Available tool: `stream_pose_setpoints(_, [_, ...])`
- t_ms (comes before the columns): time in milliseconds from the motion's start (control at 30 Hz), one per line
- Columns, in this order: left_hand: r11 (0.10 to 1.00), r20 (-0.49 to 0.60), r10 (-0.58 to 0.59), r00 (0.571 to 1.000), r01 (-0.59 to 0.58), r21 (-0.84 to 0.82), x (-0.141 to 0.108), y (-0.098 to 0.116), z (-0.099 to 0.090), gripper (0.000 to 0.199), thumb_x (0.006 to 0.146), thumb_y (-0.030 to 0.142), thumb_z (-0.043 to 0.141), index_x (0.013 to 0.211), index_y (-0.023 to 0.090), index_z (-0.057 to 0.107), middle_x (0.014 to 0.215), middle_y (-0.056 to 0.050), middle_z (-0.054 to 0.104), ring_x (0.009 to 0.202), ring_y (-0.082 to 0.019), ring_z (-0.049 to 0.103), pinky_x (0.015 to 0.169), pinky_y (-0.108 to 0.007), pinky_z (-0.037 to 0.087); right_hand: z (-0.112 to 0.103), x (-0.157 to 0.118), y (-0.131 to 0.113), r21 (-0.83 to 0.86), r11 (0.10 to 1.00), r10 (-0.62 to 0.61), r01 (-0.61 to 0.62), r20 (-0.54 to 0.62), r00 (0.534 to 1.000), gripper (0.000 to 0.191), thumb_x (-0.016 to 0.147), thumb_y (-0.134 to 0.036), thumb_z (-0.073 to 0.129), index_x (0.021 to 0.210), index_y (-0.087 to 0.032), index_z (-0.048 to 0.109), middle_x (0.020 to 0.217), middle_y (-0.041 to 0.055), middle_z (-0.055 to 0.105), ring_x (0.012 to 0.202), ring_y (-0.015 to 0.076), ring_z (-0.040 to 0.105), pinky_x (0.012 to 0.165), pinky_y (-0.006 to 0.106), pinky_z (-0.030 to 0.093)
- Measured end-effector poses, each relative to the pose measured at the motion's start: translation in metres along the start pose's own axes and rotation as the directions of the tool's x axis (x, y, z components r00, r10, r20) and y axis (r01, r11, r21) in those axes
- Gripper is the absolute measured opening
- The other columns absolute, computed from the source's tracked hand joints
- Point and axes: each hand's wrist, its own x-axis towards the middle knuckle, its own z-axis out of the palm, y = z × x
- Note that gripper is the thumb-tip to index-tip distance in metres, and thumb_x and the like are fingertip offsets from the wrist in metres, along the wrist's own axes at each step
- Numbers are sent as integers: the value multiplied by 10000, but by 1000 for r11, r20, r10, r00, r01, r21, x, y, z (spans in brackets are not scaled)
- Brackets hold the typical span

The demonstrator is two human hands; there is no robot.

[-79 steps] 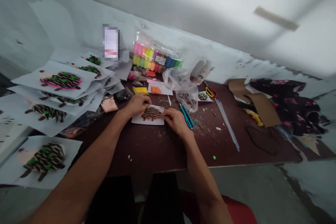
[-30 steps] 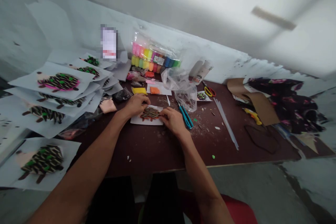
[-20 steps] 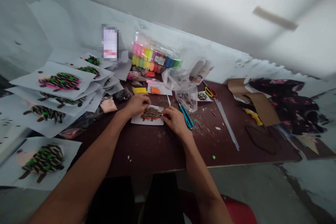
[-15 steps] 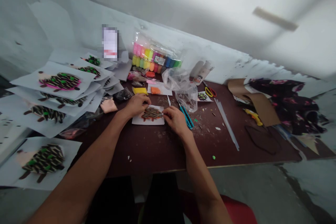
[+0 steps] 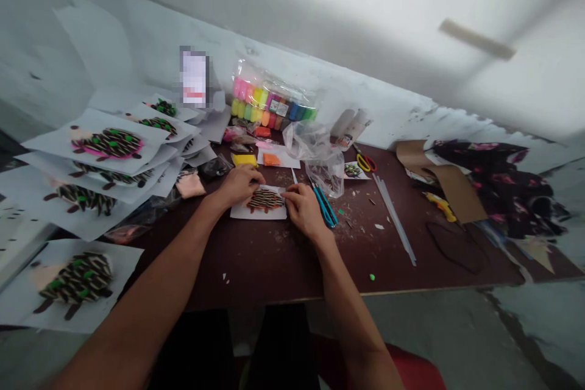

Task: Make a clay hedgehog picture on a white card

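A white paper card (image 5: 242,212) lies on the dark red table, bearing a small hedgehog figure (image 5: 265,199) with a dark-and-cream striped back and orange-brown feet. At the card's upper left edge, my left hand (image 5: 242,184) is closed, its fingers curled down onto the paper. My right hand (image 5: 303,207) meets the figure's right end with thumb and fingers pinched together. Whatever that pinch may hold is too small to make out. Teal-handled scissors (image 5: 325,207) lie just beyond the right hand. Yellow clay (image 5: 244,159) and orange clay (image 5: 271,159) sit behind the card.
Sheets with larger hedgehog figures (image 5: 107,141) are piled at the left. A clear pack of coloured clay (image 5: 269,100) leans on the wall. Translucent sticks (image 5: 393,219), yellow-and-red scissors (image 5: 365,162) and a yellow glue gun (image 5: 441,206) lie to the right. Crumpled plastic (image 5: 315,149) stands behind.
The view has shifted very slightly. Both hands stay at the card, and the right fingertips have moved only a little along its right end.
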Motion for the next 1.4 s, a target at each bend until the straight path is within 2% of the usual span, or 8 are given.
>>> stream_pose_setpoints(167, [1000, -17, 2, 1000, -2, 8, 0, 0, 1, 259, 761, 130, 559, 849, 228, 783, 932, -77, 672, 949, -232, 595, 886, -378, 475, -1, -1, -1, -35, 999, -7, 8, 6, 1000, 265, 931, -179, 538, 1061, -210, 768, 1153, 111, 647, 1052, 227, 570, 944, 381, 461])
stream_pose_setpoints(267, [1000, -24, -6, 1000, 6, 10, 0, 0, 2, 253, 758, 133, 566, 851, 225, 782, 932, -78, 675, 960, -239, 599, 896, -384, 477, 1, -1, -8, -50, 999, -16, 14, -33, 999, 329, 974, -254, 498, 1234, -196, 691, 1306, 128, 615, 1200, 247, 542, 1036, 418, 423])
stream_pose_setpoints(433, [999, -23, -12, 1000, 13, 40, 0, -1, 2, 246, 764, 173, 583, 923, 201, 769, 991, -84, 694, 981, -251, 611, 912, -391, 485, 14, 1, -38, -114, 980, -147, 160, 118, 982, 606, 1000, -430, 446, 1512, -111, 387, 1593, 150, 348, 1505, 260, 244, 1214, 463, 237])
stream_pose_setpoints(633, [999, -13, -13, 1000, 14, 50, 0, 0, 2, 252, 768, 179, 580, 934, 190, 769, 994, -85, 707, 992, -255, 621, 926, -394, 492, 24, -2, -51, -161, 974, -117, 161, 254, 960, 763, 992, -542, 395, 1540, -23, 285, 1619, 207, 248, 1531, 293, 168, 1238, 491, 198])
stream_pose_setpoints(967, [1000, -19, -12, 1000, 12, -4, 0, 0, 3, 221, 780, 164, 589, 891, 205, 775, 996, -77, 719, 1032, -243, 622, 980, -398, 479, 24, -4, -50, -172, 979, -52, 110, 313, 948, 834, 970, -573, 428, 1522, 36, 289, 1597, 258, 265, 1513, 341, 213, 1240, 499, 197])
stream_pose_setpoints(1167, [994, -102, -45, 994, 34, -101, 0, 2, -2, 289, 796, 113, 506, 910, 187, 760, 978, -62, 736, 961, -214, 651, 942, -371, 507, 18, -1, -29, -78, 992, -93, 96, 33, 995, 592, 1019, -406, 351, 1526, -101, 348, 1563, 166, 392, 1482, 258, 301, 1199, 462, 282])
stream_pose_setpoints(1267, [986, -233, -102, 967, 68, -150, 0, 3, -6, 302, 808, 86, 474, 896, 172, 749, 990, -73, 742, 976, -221, 660, 945, -386, 509, 13, 2, -8, -73, 996, 42, -58, -204, 978, 486, 1014, -265, 325, 1456, -114, 459, 1408, 184, 552, 1333, 257, 477, 1114, 453, 373])
stream_pose_setpoints(1400, [982, -346, -140, 928, 85, -169, 0, 4, -8, 290, 833, 88, 460, 858, 181, 733, 972, -70, 743, 969, -226, 662, 933, -398, 514, 12, 5, 17, -94, 975, 171, -201, -259, 951, 415, 981, -173, 357, 1328, -105, 573, 1155, 185, 668, 1071, 267, 596, 949, 422, 455])
